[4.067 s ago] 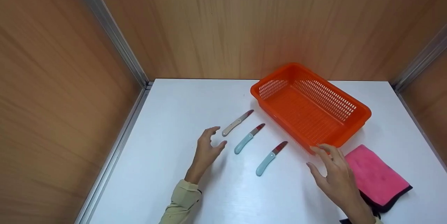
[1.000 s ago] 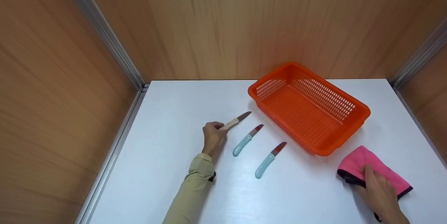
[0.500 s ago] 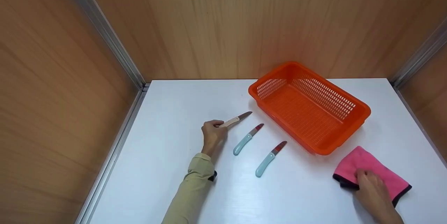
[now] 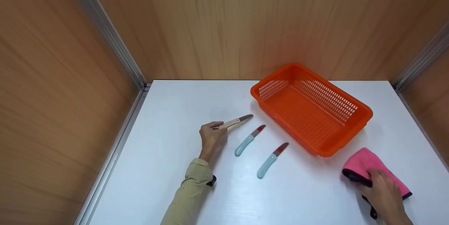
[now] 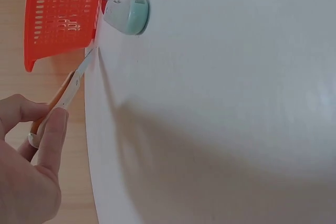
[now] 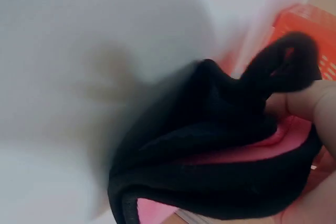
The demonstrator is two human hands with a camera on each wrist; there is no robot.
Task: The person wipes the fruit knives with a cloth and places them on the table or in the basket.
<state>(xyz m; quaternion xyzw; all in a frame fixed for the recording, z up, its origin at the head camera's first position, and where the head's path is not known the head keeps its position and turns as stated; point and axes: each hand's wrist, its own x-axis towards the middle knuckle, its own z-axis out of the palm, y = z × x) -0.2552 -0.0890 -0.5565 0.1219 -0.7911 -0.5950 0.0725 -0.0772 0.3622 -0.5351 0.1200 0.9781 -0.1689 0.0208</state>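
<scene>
One cream-handled knife [image 4: 234, 123], handle raised off white tabletop [image 4: 158, 141], pinched by curled left hand [image 4: 211, 138]; smooth handle could slip or twist if pinch loosens. Right hand [image 4: 385, 193] grips soft pink cloth [image 4: 369, 159], black-bound; hanging loop [image 6: 311, 56] might snag. Between hands: two curved mint-handled knives [image 4: 244, 145]; farther, perforated orange basket [image 4: 308, 111]

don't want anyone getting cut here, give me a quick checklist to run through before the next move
1. Left hand holding the cream-handled knife, grip clear of its blade: ok.
2. Right hand holding the pink cloth: ok.
3. Cloth against that blade: not ok, they are well apart.
4. Blue-handled knives lying untouched by either hand: ok.
5. Orange basket standing upright: ok.
6. Held blade free of residue: cannot tell.
</scene>
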